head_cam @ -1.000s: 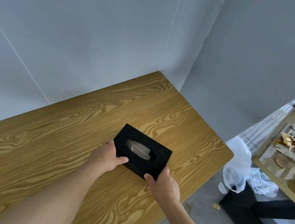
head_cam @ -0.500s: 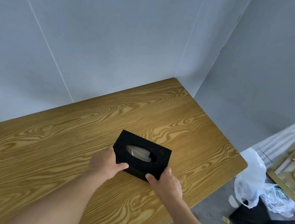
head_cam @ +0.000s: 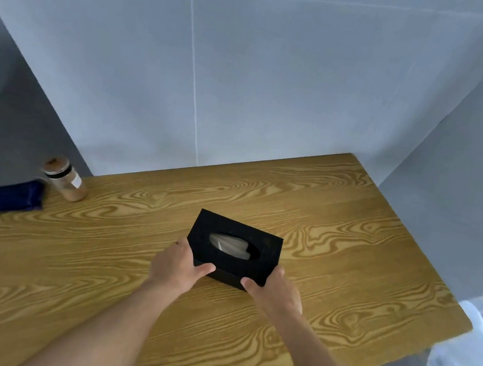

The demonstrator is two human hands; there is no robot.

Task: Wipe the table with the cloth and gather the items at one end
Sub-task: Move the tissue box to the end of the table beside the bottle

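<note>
View has swung left since the earlier frame, revealing jar and cloth. Left hand and right hand grip tissue box mid-worktop. Gathering step; next, carry box towards the jar.

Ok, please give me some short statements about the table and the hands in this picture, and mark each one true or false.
1. Both hands, left and right, hold the black rectangular tissue box. True.
2. The folded dark blue cloth lies under the tissue box. False: it lies far off at the left end of the wooden table.
3. The clear jar of brown powder stands upright beside the cloth. True.
4. The tissue box touches the grey wall. False: bare table lies between them.
5. A white tissue shows in the box's oval opening. True.
</note>
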